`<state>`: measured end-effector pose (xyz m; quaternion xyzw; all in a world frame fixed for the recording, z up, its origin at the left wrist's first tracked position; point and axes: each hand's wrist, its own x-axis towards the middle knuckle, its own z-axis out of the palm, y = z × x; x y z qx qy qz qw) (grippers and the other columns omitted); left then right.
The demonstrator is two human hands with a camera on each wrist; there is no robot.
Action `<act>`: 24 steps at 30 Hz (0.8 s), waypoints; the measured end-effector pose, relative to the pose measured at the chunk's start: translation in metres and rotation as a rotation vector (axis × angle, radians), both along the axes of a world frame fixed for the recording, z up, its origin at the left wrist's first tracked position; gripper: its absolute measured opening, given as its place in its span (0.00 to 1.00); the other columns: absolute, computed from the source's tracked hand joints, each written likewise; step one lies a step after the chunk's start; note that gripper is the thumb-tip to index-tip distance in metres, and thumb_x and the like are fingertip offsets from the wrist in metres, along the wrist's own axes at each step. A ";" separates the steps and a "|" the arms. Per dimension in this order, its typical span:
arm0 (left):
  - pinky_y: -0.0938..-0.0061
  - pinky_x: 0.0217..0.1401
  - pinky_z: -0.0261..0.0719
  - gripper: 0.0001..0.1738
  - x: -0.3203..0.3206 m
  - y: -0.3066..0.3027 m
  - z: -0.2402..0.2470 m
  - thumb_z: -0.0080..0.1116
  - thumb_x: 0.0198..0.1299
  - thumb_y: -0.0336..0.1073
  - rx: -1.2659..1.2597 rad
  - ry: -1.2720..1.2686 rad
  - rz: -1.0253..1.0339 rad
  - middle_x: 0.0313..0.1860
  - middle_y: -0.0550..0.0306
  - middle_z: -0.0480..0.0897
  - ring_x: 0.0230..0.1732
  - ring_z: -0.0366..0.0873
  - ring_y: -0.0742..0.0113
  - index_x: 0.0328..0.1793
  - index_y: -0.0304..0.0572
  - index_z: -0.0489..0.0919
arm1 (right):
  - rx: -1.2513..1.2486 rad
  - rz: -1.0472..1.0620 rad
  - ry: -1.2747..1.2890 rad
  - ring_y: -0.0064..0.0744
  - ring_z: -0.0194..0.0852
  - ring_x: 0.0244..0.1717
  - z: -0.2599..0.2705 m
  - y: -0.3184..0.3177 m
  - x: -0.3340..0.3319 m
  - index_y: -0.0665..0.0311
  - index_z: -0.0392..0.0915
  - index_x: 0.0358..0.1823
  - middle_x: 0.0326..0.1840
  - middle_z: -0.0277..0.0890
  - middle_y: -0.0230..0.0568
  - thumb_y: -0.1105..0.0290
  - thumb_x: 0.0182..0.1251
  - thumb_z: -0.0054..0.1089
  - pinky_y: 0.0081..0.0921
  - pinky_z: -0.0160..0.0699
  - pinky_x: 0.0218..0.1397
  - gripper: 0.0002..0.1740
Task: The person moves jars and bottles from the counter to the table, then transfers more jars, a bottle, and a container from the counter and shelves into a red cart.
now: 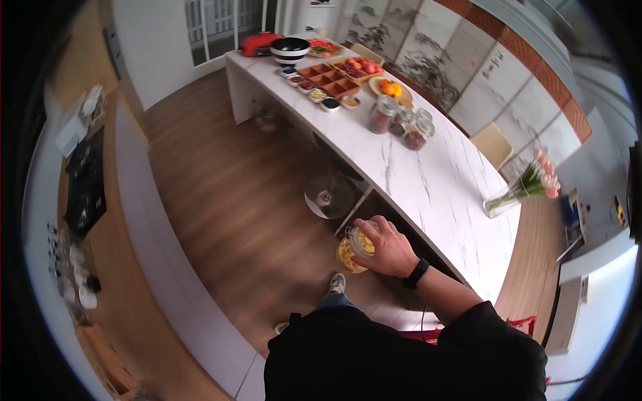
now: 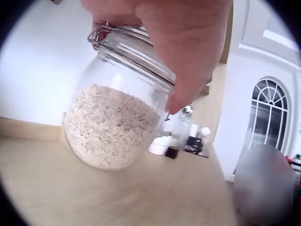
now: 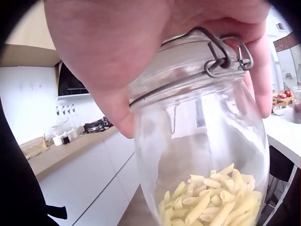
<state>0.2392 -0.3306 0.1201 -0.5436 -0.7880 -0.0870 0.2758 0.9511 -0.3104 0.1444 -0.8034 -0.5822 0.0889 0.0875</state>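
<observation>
My right hand (image 1: 391,250) grips a glass clip-top jar (image 1: 351,252) of yellow pasta by its lid, over the floor beside the marble-patterned table. In the right wrist view, fingers and thumb of the right hand (image 3: 155,47) wrap round the lid of the jar (image 3: 202,127); pale penne (image 3: 211,200) fills its lower part. The left hand (image 2: 174,37) appears only in its own wrist view. It holds a second clip-top jar (image 2: 113,117) by the lid, slightly tilted, above a wooden counter (image 2: 117,197). Pale flakes (image 2: 110,125) fill much of that jar.
On the marble-patterned table (image 1: 428,194) stand several jars (image 1: 382,113), a compartment tray (image 1: 329,80), small bowls, orange fruit (image 1: 390,87), a black-and-white bowl (image 1: 289,50) and a flower vase (image 1: 501,200). A stool base (image 1: 330,197) stands beneath. A counter with a hob (image 1: 87,184) runs along the left.
</observation>
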 end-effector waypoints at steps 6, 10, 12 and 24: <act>0.54 0.62 0.82 0.47 0.186 0.073 -0.017 0.80 0.53 0.55 -0.076 -0.464 -0.358 0.56 0.36 0.85 0.54 0.83 0.40 0.69 0.27 0.74 | 0.092 -0.184 0.103 0.59 0.77 0.64 0.006 -0.034 0.076 0.46 0.68 0.77 0.68 0.69 0.55 0.46 0.55 0.77 0.47 0.84 0.62 0.47; 0.52 0.62 0.82 0.42 0.311 0.111 -0.011 0.79 0.54 0.51 -0.193 -0.370 -0.544 0.51 0.33 0.87 0.53 0.85 0.40 0.67 0.25 0.79 | 0.151 -0.304 0.071 0.57 0.76 0.63 0.011 -0.060 0.133 0.47 0.68 0.77 0.66 0.69 0.54 0.47 0.55 0.77 0.47 0.86 0.59 0.47; 0.50 0.64 0.81 0.40 0.383 0.124 0.008 0.78 0.55 0.51 -0.244 -0.285 -0.591 0.57 0.30 0.86 0.59 0.85 0.41 0.67 0.29 0.81 | 0.165 -0.367 0.049 0.57 0.75 0.63 0.007 -0.071 0.164 0.47 0.69 0.76 0.67 0.69 0.54 0.48 0.55 0.77 0.47 0.86 0.58 0.46; 0.46 0.70 0.72 0.50 0.691 0.204 -0.036 0.82 0.44 0.43 -0.537 -0.466 -1.307 0.67 0.41 0.73 0.67 0.72 0.38 0.75 0.43 0.70 | 0.202 -0.648 -0.035 0.58 0.75 0.64 -0.027 -0.090 0.293 0.47 0.72 0.74 0.68 0.70 0.56 0.52 0.55 0.77 0.48 0.85 0.57 0.43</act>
